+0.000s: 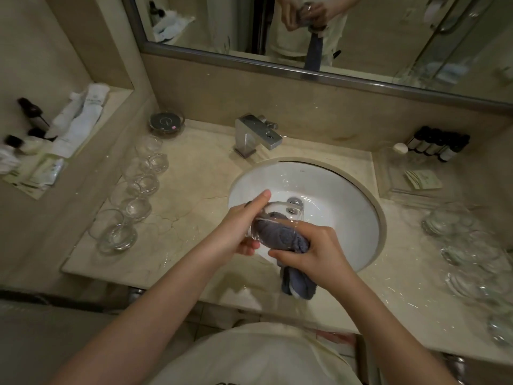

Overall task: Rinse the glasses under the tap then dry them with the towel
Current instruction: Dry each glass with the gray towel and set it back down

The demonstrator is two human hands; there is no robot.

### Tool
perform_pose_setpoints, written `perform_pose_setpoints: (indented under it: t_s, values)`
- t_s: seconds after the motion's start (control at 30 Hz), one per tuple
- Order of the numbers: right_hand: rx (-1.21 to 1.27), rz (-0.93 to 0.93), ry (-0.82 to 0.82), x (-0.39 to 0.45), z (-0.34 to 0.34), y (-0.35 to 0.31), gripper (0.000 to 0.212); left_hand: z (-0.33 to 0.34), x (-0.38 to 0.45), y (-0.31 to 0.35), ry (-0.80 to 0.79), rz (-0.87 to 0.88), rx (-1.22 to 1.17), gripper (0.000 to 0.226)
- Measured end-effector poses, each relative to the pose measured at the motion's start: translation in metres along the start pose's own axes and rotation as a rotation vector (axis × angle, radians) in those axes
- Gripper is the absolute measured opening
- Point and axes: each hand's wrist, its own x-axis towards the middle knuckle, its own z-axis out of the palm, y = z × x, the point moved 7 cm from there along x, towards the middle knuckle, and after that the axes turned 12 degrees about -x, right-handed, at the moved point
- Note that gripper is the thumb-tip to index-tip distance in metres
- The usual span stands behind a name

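Over the front of the white sink [347, 190] my left hand [238, 226] grips a clear glass [280, 211] lying on its side, mouth toward the right. A blue-grey towel [280, 234] is stuffed into the glass, and its tail hangs down past the counter's front edge. My right hand [319, 251] grips the towel just outside the glass's mouth. The square chrome tap [258, 134] stands behind the sink, and I see no water running from it. Several clear glasses [133, 201] stand in a row on the counter at the left. Several more glasses [469, 251] stand at the right.
Water lies on the beige marble counter [194, 173] around the sink. A small round dish [166, 123] sits at the back left. Toiletry bottles [438, 144] and a tray stand at the back right. Tubes and packets fill the left ledge [69, 134]. A mirror [305, 31] hangs above.
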Motion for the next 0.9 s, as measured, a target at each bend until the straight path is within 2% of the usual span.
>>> perform_pose_setpoints:
  t_s: [0.07,0.13,0.23,0.3,0.37,0.4,0.47,0.5,0.53,0.67,0.8,0.9]
  values:
    - [0.142,0.129,-0.075,0.002,0.007,0.005,0.041,-0.006,0.004,0.010,0.095,0.188,0.055,0.052]
    - [0.389,0.229,-0.239,0.005,0.014,0.005,0.039,-0.011,0.003,0.017,0.139,0.397,0.102,0.053]
    - [0.699,0.285,-0.424,0.005,0.020,-0.006,0.033,-0.019,-0.005,0.021,0.102,0.683,0.117,0.042]
    - [0.789,0.289,-0.435,0.004,0.026,-0.011,0.034,-0.024,-0.010,0.022,0.075,0.773,0.151,0.042]
    - [0.763,0.261,-0.362,0.006,0.029,-0.011,0.036,-0.027,-0.008,0.024,0.059,0.714,0.156,0.037]
    - [0.688,0.229,-0.303,0.007,0.029,-0.009,0.034,-0.029,-0.004,0.022,0.041,0.591,0.120,0.035]
    - [0.459,0.152,-0.198,0.009,0.027,-0.010,0.030,-0.030,0.002,0.013,-0.018,0.228,-0.027,0.050]
    - [0.359,0.109,-0.169,0.010,0.026,-0.012,0.030,-0.030,0.003,0.010,-0.035,0.104,-0.048,0.056]
    - [0.289,0.069,-0.150,0.010,0.028,-0.014,0.034,-0.032,0.005,0.010,-0.027,0.066,-0.001,0.054]
    - [0.084,-0.045,-0.074,0.009,0.032,-0.025,0.052,-0.033,0.005,0.022,0.040,0.171,0.049,0.032]
    - [-0.160,-0.175,0.008,0.006,0.035,-0.023,0.074,-0.027,0.003,0.032,0.008,0.162,0.052,0.032]
    - [-0.333,-0.325,0.194,0.002,0.031,-0.025,0.075,-0.022,0.000,0.035,-0.034,0.143,0.062,0.037]
